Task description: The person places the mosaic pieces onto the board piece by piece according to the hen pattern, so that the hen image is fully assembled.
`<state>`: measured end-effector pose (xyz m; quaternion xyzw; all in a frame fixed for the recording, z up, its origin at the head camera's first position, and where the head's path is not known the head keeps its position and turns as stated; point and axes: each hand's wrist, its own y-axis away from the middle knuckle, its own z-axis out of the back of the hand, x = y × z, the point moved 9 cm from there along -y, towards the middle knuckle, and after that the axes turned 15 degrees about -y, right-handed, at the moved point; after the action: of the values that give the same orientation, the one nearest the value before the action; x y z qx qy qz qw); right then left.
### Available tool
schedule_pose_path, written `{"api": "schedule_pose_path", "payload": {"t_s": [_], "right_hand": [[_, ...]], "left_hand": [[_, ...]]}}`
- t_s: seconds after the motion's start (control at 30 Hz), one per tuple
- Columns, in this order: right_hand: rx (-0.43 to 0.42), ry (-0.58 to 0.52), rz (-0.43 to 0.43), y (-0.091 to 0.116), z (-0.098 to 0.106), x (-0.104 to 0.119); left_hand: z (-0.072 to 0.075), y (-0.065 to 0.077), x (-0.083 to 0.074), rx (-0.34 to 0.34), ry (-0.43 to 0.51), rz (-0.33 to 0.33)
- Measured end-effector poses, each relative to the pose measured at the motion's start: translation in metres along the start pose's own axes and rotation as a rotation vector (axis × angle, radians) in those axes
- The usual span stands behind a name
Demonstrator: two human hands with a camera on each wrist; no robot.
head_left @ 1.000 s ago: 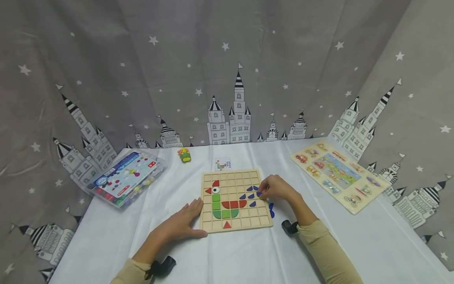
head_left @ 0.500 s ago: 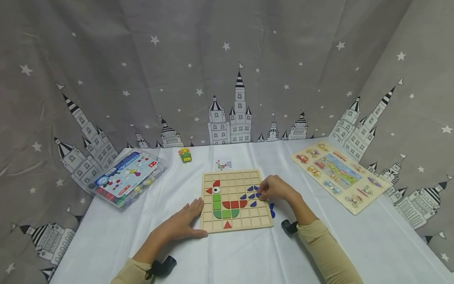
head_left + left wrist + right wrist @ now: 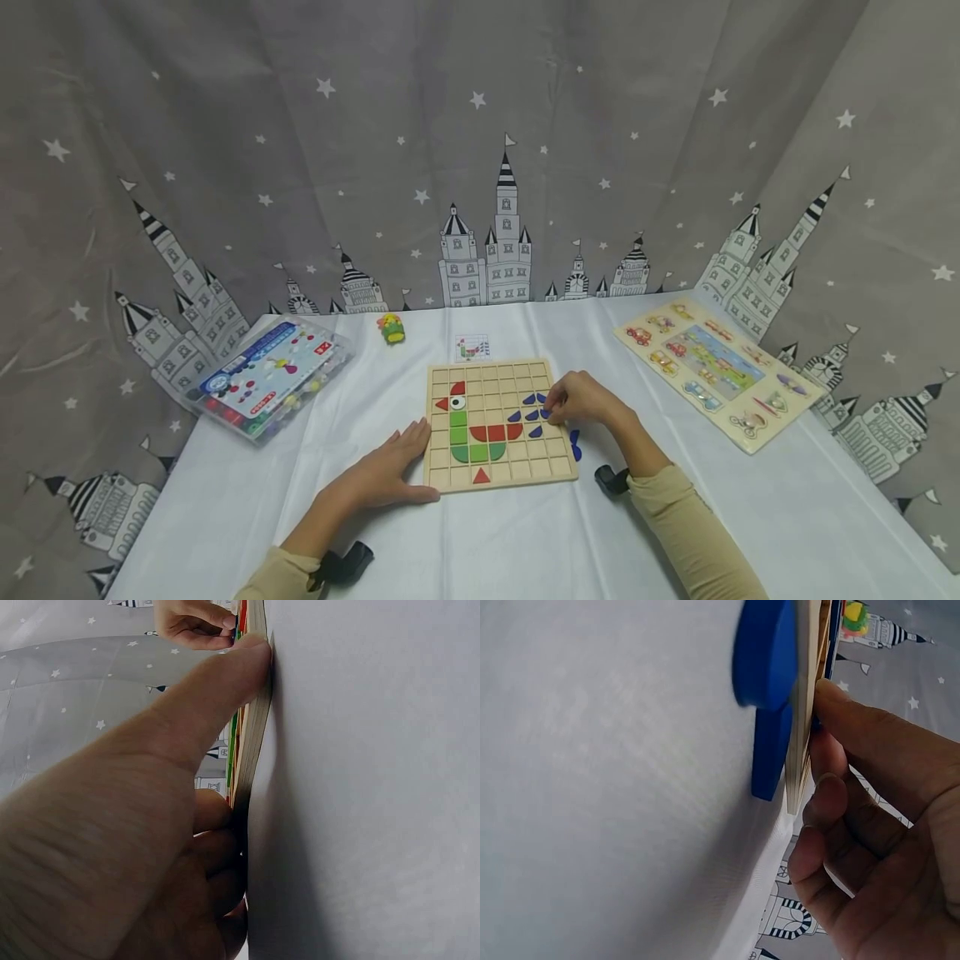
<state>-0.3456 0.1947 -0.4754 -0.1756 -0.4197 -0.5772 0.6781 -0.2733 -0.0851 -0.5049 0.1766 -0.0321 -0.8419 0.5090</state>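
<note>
My left hand (image 3: 386, 471) lies along the left edge of a wooden grid board (image 3: 536, 469), fingers extended, with the thumb touching the near-left corner. In the left wrist view, that thumb (image 3: 217, 686) presses on the board's side. At the board's right side, my right hand (image 3: 583, 397) pinches a small blue piece (image 3: 816, 720), mostly covered by the fingertips. Red, green and blue pieces form a bird on the grid, with a red half-round row (image 3: 495, 432), green squares (image 3: 458, 435) and a white eye piece (image 3: 457, 402). Several blue pieces (image 3: 531, 414) sit left of my right hand.
Loose blue pieces (image 3: 575, 446) lie on the white cloth beside the board's right edge. Behind it are a picture card (image 3: 472, 347) and a small toy figure (image 3: 391, 327). A clear plastic case (image 3: 270, 379) stands left, a vehicle puzzle board (image 3: 720, 371) right.
</note>
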Motion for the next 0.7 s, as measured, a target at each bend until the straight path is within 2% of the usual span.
{"api": "schedule_pose_path", "payload": {"t_s": [0.17,0.4,0.7], "right_hand": [[-0.012,-0.011,0.003,0.003,0.002,-0.005],[-0.051,0.015,0.005,0.020,0.014,-0.017],[-0.033,0.097,-0.120,0.039,0.017,-0.037]], "left_hand": [[-0.001,-0.002,-0.001,0.002,0.001,0.000],[-0.003,-0.002,-0.003,0.006,-0.003,0.000],[-0.001,-0.001,-0.001,0.010,-0.010,0.014]]}}
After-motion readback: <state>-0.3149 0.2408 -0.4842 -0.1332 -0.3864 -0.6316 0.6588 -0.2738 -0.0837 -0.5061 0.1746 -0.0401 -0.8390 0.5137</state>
